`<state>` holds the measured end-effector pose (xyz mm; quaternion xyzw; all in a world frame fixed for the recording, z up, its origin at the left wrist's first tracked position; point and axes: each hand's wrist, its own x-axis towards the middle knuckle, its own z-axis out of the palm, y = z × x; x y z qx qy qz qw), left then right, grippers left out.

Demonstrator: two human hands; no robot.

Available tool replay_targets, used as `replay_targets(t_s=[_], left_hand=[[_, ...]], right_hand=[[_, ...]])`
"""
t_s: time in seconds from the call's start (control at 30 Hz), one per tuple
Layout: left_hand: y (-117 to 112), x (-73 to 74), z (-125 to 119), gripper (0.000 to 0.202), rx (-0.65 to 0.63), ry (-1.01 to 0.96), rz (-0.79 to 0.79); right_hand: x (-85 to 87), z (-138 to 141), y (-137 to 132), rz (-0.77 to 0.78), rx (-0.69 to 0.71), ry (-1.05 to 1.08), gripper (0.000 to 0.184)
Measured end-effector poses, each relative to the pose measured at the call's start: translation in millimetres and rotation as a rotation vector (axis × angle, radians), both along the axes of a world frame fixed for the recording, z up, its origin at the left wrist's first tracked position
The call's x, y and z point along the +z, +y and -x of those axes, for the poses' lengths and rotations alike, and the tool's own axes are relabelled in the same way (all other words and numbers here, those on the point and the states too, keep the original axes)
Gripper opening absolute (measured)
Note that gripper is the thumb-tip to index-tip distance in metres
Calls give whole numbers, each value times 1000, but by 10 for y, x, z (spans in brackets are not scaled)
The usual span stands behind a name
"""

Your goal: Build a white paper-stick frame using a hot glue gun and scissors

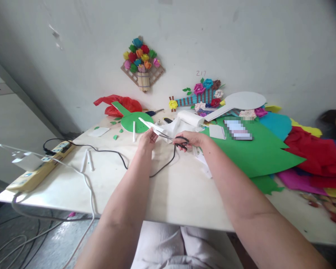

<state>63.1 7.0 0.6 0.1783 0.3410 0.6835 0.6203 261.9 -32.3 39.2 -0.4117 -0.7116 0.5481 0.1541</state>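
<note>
Both hands are closed above the middle of the tabletop [170,194]: my left hand [147,142] pinches a white paper strip [149,125] taut (steadying it for the blades), my right hand [192,139] grips the scissors [179,141] meeting it.

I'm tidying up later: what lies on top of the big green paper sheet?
A small white card and a pixelated flat item lie on the big green paper sheet. Anything beneath them is covered.
</note>
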Motion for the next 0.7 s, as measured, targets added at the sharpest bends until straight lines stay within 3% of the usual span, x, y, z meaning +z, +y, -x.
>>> replay_targets(t_s=[0.3,0.7], left_hand=[[-29,8,-115,15,-20,-96,-11],[-27,-10,-129,10,-25,-138,12]], right_hand=[[-176,102,95,65,-32,145,43],[-170,151,16,86,-86,223,37]])
